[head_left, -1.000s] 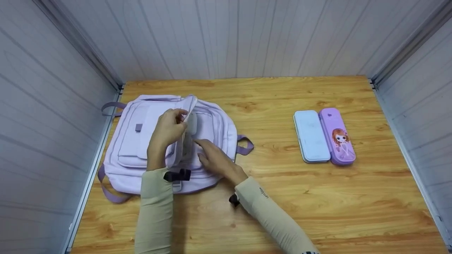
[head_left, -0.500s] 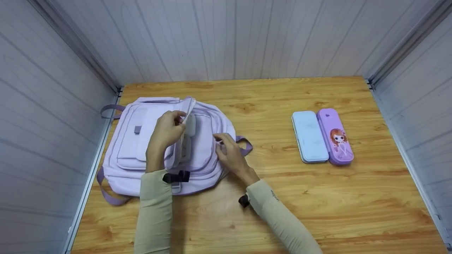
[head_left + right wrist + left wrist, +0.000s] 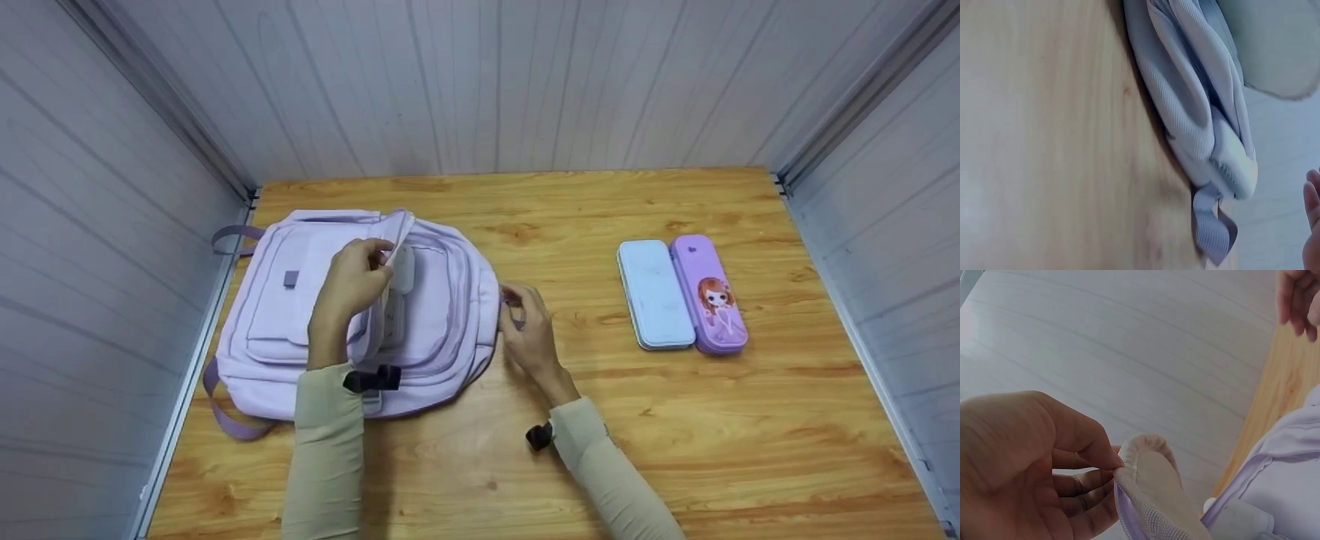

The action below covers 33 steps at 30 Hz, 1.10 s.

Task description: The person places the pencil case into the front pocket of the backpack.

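Observation:
A lilac backpack (image 3: 277, 322) lies on the table with its front pocket flap folded up. My left hand (image 3: 351, 274) pinches the flap's edge (image 3: 1154, 481) between thumb and fingers, as the left wrist view shows. Under the flap sit two pale, rounded cases (image 3: 403, 271), partly covered. Just off the backpack's right end is my right hand (image 3: 531, 334), fingers loosely bent and holding nothing. In the right wrist view that hand stays apart from the purple strap loop (image 3: 1212, 228); in the head view it mostly hides the loop.
On the right of the wooden table (image 3: 600, 465), a light blue pencil case (image 3: 657, 296) lies beside a purple pencil case (image 3: 709, 296) with a cartoon girl on it. Pale panels (image 3: 465, 82) wall the table at the back and both sides.
My right hand has drawn out from beside the pocket and moved right, past the backpack's end. My left hand keeps its pinch on the flap. The head view has shifted slightly.

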Each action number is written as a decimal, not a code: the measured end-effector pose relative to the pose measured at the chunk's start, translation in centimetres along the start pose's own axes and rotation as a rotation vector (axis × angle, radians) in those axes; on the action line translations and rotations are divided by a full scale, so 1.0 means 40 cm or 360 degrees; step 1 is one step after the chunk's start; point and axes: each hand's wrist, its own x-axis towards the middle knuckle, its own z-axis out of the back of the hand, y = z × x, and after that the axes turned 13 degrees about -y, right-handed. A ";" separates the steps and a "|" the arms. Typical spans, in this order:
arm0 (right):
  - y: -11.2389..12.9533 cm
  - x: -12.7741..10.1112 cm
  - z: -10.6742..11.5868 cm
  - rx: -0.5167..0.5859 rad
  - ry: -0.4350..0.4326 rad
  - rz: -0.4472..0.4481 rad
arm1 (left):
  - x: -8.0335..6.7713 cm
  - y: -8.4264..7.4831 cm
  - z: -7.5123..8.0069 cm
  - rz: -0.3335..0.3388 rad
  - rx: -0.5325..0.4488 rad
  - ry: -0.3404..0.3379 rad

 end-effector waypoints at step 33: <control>-0.101 -0.036 0.244 -0.0473 -0.0960 -0.0437 | -0.001 0.005 -0.002 -0.0037 -0.0009 -0.0011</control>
